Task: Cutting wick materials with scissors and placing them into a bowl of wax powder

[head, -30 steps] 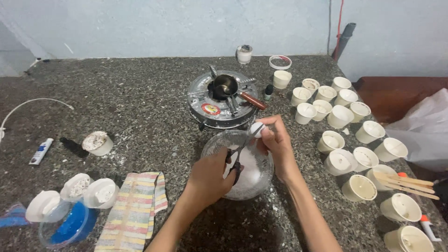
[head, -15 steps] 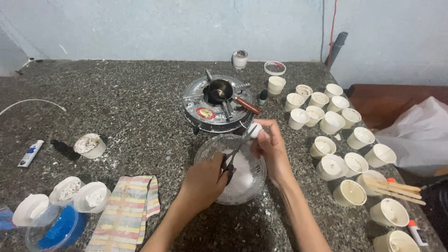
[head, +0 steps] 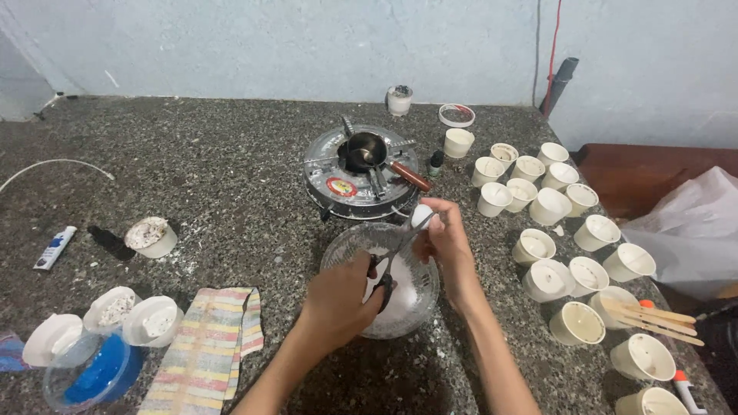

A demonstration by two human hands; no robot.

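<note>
While the left hand [head: 338, 296] gripped a pair of black-handled scissors [head: 390, 265], fingers through the loops, the right hand [head: 446, 242] pinched a small white lump [head: 421, 216], wax by the look of it, over the far rim of a glass bowl [head: 346, 246]. The blades stood slightly parted and reached up to the lump. White shavings already lay heaped in the bowl, so some cutting seemed done, though much of the lump remained whole between the fingertips.

Nearest on the left lay a striped cloth [head: 207, 346], beside a clear tub with a blue lid [head: 88, 373] and a few white cups holding crumbled bits [head: 154, 321]. On the right stood many paper cups [head: 576, 323], most showing a pale layer inside, with wooden sticks [head: 653, 313] laid across one of them; whether each was filled I could not tell.

Just beyond the bowl sat a small round stove [head: 361, 177] with a dark little pot [head: 365, 147] on it, its brown handle pointing right. I saw no flame, and the pot looked empty, so melting appeared still ahead. Farther back, near the wall, a small jar [head: 400, 100] stood alone.
</note>
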